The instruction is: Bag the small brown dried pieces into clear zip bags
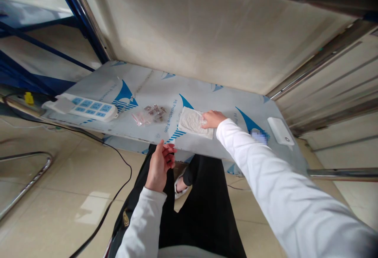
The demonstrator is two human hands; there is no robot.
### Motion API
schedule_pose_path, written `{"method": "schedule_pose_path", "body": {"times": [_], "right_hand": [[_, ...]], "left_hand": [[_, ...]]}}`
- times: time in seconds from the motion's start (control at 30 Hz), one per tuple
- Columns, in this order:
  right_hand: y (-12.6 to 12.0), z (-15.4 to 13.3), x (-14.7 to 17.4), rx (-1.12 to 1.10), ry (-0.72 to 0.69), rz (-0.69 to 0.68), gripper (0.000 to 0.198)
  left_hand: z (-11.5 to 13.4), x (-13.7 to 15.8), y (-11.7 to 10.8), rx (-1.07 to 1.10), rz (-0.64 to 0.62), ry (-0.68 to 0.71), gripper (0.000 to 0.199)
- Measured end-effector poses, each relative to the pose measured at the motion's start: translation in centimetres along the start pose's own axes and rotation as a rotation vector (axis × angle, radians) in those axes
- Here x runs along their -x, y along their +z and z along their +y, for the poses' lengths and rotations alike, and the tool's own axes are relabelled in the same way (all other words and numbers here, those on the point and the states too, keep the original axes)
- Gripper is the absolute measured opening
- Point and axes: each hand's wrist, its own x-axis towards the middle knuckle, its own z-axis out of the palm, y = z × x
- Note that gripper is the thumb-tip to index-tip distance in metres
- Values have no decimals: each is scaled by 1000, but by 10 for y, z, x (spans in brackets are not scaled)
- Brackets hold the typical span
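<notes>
My right hand reaches over a flat white cloth-like square on the film-covered table. Its fingers are closed at the square's right part, with a small clear, shiny bit at the fingertips that I cannot make out. Just off the table's front edge, my left hand is held with loosely bent fingers apart and nothing in them. Left of the white square lies a group of small clear plastic bags with brownish and reddish contents too small to tell.
A white power strip with blue sockets lies at the table's left end, and a black cable hangs to the floor. On the right sits a white rectangular device. A pale panel rises behind the table.
</notes>
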Motion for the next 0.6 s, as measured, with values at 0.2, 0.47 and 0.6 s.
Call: {"method": "schedule_pose_path", "body": {"times": [0.2,0.47,0.6], "right_hand": [[-12,-36,-22,203,-23,-126,38],[-11,-65,-38,356,1,-225,24],[-8,-70,-39,383,21,-226,23]], "left_hand": [[2,-2,-4,24,11,-12,37],[1,-6,-11,14,52,30,37],[-2,-8,-12,-27,69,33,36]]}}
